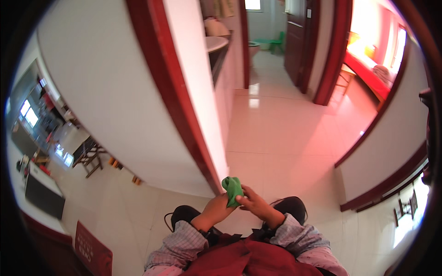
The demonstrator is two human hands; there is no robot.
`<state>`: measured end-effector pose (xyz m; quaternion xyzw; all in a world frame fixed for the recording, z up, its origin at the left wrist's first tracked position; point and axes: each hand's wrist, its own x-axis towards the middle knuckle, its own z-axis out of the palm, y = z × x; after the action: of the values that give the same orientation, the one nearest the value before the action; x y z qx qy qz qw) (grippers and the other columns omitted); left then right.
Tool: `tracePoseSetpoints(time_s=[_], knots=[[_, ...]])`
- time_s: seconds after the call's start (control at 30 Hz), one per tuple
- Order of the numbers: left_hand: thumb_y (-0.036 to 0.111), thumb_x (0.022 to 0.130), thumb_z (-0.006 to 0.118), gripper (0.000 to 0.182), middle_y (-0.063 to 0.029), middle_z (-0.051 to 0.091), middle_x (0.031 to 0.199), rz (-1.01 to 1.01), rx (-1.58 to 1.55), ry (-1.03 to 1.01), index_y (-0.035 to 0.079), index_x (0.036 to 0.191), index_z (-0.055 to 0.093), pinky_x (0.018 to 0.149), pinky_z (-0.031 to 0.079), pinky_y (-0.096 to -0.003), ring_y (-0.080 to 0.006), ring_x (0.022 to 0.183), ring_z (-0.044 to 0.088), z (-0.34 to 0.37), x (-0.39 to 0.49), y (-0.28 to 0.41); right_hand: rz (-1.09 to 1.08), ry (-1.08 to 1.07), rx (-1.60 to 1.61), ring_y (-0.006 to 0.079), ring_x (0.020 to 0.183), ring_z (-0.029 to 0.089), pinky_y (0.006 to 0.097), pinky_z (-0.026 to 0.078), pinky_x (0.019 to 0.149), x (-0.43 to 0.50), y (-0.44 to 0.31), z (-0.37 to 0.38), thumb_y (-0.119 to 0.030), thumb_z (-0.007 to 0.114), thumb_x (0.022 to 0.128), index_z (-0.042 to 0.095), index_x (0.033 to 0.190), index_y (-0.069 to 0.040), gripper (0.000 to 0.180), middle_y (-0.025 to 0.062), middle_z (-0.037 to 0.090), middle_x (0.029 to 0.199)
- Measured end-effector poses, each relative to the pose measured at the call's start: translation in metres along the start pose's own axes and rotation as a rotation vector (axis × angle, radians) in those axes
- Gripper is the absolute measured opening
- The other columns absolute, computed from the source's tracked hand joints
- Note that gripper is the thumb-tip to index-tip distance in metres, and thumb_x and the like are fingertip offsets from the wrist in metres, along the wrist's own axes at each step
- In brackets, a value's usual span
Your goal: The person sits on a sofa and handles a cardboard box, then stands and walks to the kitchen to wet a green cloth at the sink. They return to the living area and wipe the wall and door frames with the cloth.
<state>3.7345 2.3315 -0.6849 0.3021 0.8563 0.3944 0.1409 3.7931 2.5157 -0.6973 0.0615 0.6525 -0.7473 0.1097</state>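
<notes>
A bunched green cloth [232,188] is held in front of my body, just above my feet in the picture. My left hand [214,209] grips its lower left side, partly hidden behind the folds. From the other side, my right hand [258,204] has its thumb and fingers on the cloth's right edge. Below the hands lies the dark red apron or garment [248,253] on my front, and black shoes [290,208] show on either side.
A white wall with a dark red door frame [172,93] rises ahead left. Tiled floor [272,131] leads past a washbasin [217,44] to a bathroom with a brown door [295,51]. A bedroom with a red bed [369,74] opens right. A folding stool [90,155] stands left.
</notes>
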Motion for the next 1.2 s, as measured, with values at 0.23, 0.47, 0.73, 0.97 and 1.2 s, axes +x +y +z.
tracePoseSetpoints(time_s=[0.23, 0.47, 0.73, 0.97, 1.2], knots=[[0.043, 0.088, 0.070, 0.049, -0.0229, 0.069, 0.089, 0.051, -0.016, -0.155, 0.003, 0.114, 0.057, 0.074, 0.053, -0.0481, -0.0423, 0.087, 0.068, 0.001, 0.004, 0.051, -0.010, 0.033, 0.199, 0.0160, 0.091, 0.063, 0.0315, 0.056, 0.080, -0.025, -0.005, -0.017, -0.032, 0.055, 0.103, 0.059, 0.124, 0.000, 0.039, 0.0083, 0.065, 0.103], [0.037, 0.093, 0.066, 0.039, -0.0247, 0.067, 0.085, 0.138, -0.051, -0.071, 0.003, 0.113, 0.064, 0.069, 0.052, -0.0465, -0.0437, 0.086, 0.067, 0.001, 0.003, 0.067, -0.233, 0.253, -0.096, 0.0160, 0.081, 0.062, 0.0332, 0.051, 0.073, -0.048, -0.014, -0.045, -0.035, 0.055, 0.102, 0.065, 0.109, 0.002, 0.039, 0.0110, 0.068, 0.088], [0.035, 0.090, 0.070, 0.036, -0.0198, 0.067, 0.077, -0.105, -0.163, -0.122, 0.000, 0.097, 0.068, 0.066, 0.051, -0.0395, -0.0321, 0.070, 0.067, 0.015, 0.059, 0.001, -0.064, 0.339, -0.133, 0.0194, 0.087, 0.065, 0.0339, 0.052, 0.076, 0.031, 0.000, -0.082, -0.043, 0.072, 0.089, 0.063, 0.114, 0.000, 0.050, 0.0122, 0.068, 0.093], [0.037, 0.096, 0.061, 0.038, -0.0188, 0.069, 0.087, -0.245, -0.108, -0.344, 0.002, 0.109, 0.067, 0.076, 0.052, -0.0404, -0.0346, 0.083, 0.069, 0.031, 0.165, 0.004, -0.014, 0.425, -0.006, 0.0200, 0.099, 0.066, 0.0325, 0.053, 0.085, 0.076, -0.033, -0.148, -0.034, 0.076, 0.087, 0.060, 0.125, -0.001, 0.053, 0.0135, 0.069, 0.106], [0.033, 0.098, 0.061, 0.036, -0.0176, 0.065, 0.114, 0.100, -0.228, -0.422, 0.003, 0.117, 0.065, 0.091, 0.050, -0.0362, -0.0306, 0.105, 0.064, 0.032, 0.214, 0.145, 0.164, 0.905, 0.079, 0.0278, 0.104, 0.067, 0.0373, 0.054, 0.088, -0.035, -0.067, -0.210, -0.032, 0.071, 0.090, 0.059, 0.129, 0.000, 0.051, 0.0193, 0.068, 0.112]])
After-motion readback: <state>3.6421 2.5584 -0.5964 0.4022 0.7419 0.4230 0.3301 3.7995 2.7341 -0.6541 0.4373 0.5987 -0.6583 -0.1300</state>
